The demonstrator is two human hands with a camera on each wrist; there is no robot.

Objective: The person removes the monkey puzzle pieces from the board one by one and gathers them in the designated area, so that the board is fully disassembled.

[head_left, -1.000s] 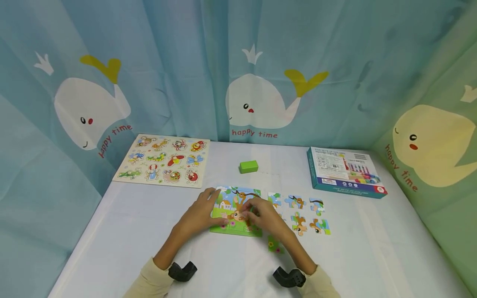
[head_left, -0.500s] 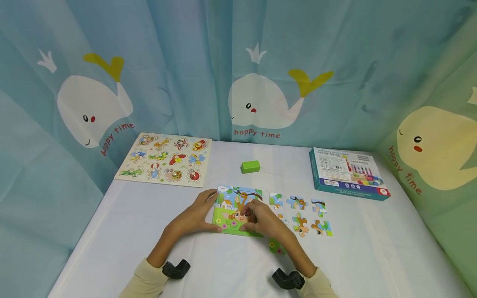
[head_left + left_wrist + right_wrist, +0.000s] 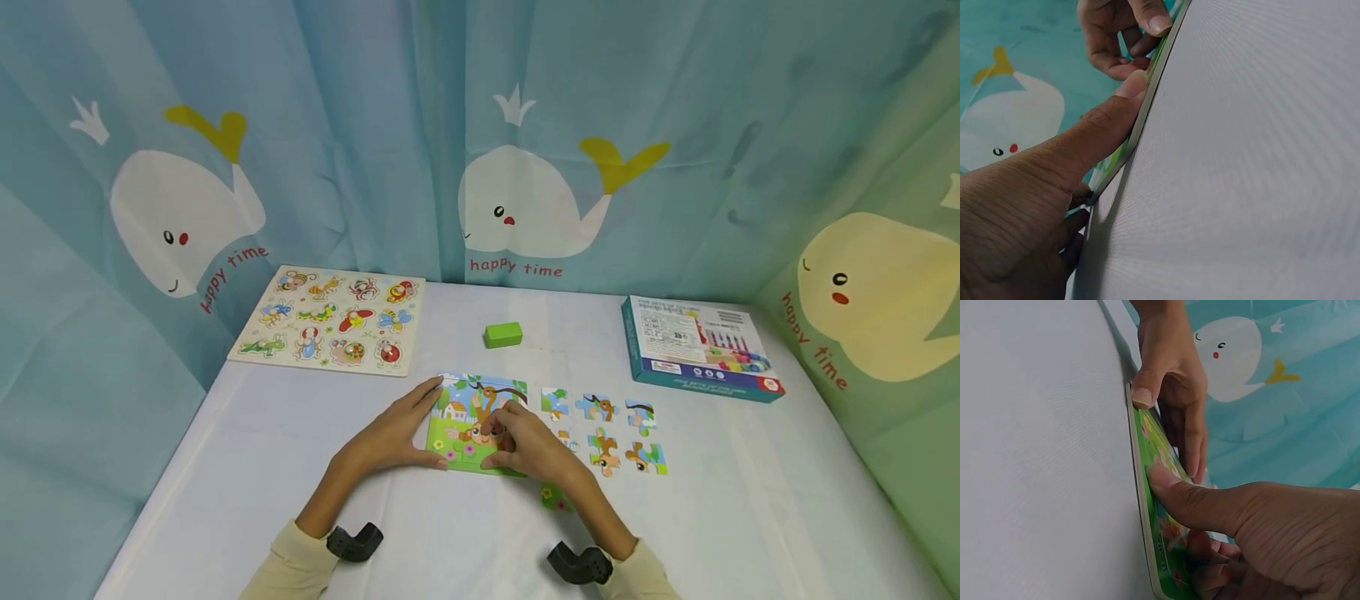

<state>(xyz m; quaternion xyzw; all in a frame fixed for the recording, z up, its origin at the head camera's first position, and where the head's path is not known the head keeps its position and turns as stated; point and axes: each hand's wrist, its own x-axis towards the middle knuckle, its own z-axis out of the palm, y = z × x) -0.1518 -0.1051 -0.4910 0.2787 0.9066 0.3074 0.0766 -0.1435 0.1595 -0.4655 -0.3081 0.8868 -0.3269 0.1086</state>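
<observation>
A jigsaw puzzle [image 3: 455, 408] with a monkey, a small house and flowers lies flat in a frame at the middle of the white table. My left hand [image 3: 386, 432] holds its left side, thumb at the near left corner and fingers along the far left edge. My right hand [image 3: 531, 442] is over the puzzle's right part, thumb pressing near the front edge, other fingers bent onto the picture. The right wrist view shows the right thumb [image 3: 1175, 490] against the green border. What lies under the right fingers is hidden.
Several loose jigsaw pieces [image 3: 603, 452] lie right of the puzzle; a green piece [image 3: 551, 497] is partly under the right forearm. A green block [image 3: 503, 336] stands behind. An insect puzzle board [image 3: 327, 321] lies back left, a flat printed box [image 3: 699, 348] back right. Whale-print curtains [image 3: 375, 167] enclose the table.
My left thumb has slid back from the picture to the near left corner. My right thumb has moved from beside the index finger down to the front edge. Little differs over the last half second.
</observation>
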